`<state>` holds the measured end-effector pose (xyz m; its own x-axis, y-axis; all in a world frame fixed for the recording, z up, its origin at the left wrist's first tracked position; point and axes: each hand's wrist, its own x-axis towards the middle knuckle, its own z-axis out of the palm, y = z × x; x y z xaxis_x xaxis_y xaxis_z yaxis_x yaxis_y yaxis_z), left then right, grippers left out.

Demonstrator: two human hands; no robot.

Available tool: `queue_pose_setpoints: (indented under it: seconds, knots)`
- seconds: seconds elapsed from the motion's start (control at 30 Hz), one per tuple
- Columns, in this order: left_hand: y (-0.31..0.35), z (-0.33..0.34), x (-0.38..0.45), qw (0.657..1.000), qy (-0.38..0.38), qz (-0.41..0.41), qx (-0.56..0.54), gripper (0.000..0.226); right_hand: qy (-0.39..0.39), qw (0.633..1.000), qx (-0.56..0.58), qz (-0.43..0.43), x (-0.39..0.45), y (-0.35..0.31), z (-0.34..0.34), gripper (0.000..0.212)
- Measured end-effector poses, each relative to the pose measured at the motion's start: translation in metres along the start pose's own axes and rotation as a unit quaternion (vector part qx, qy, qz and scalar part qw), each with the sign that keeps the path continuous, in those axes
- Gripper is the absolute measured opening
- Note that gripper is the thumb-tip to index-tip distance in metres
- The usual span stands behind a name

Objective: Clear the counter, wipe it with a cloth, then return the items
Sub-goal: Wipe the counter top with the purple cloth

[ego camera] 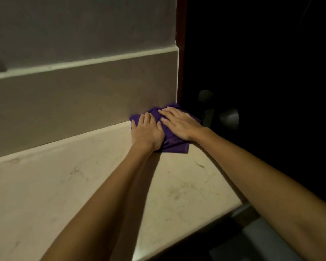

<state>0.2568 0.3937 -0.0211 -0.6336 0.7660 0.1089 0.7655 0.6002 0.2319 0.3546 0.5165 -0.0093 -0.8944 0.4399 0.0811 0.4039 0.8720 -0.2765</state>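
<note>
Both hands lay side by side on the purple cloth (174, 142) at the far right corner of the table (45, 194). The left hand (147, 131) pressed down with its fingers mostly straight, the tips bending a little over the cloth's far edge. The right hand (179, 122) lay flat with fingers spread across the top of the cloth. Neither hand seemed to grip it; they bore on it from above.

The cloth sat bunched against the foot of the grey wall (73, 102), right where the table met its end. Beyond that end the view went dark, with a rounded grey object (229, 118) dimly showing there; what it was could not be told.

No items stood on the visible part of the table, so the clearing looked done. The wiping was, by my judgement, under way and had reached the corner. Faint dark scuffs (179, 193) showed on the pale surface nearer the front edge, so more passes probably remained, unless those were marks in the stone itself. Returning the items was not yet begun, as far as could be seen, and the items themselves were out of view.
</note>
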Motion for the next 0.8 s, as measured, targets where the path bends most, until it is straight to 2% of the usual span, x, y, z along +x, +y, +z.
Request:
queue_pose_setpoints:
  seconds: [0.23, 0.37, 0.5, 0.67, 0.8]
  knots:
    - [0.007, -0.006, -0.022, 1.0, -0.002, 0.02, -0.002, 0.062, 0.003, 0.999, -0.01, 0.031, -0.036, -0.003, 0.007, 0.061]
    - [0.033, -0.012, -0.084, 0.997, -0.017, 0.07, -0.001, 0.063, 0.017, 0.999, -0.009, 0.044, -0.112, -0.007, 0.003, 0.061]
    - [0.064, -0.011, -0.171, 0.992, 0.003, 0.122, -0.026, 0.061, 0.027, 0.997, -0.026, 0.073, -0.213, -0.015, 0.001, 0.085]
    - [0.077, 0.007, -0.225, 0.986, 0.074, 0.151, 0.004, 0.056, 0.026, 0.993, -0.036, 0.112, -0.277, -0.028, 0.006, 0.059]
    - [0.076, 0.007, -0.211, 0.981, 0.108, 0.162, -0.005, 0.054, 0.041, 0.994, -0.043, 0.096, -0.256, -0.024, -0.001, 0.065]
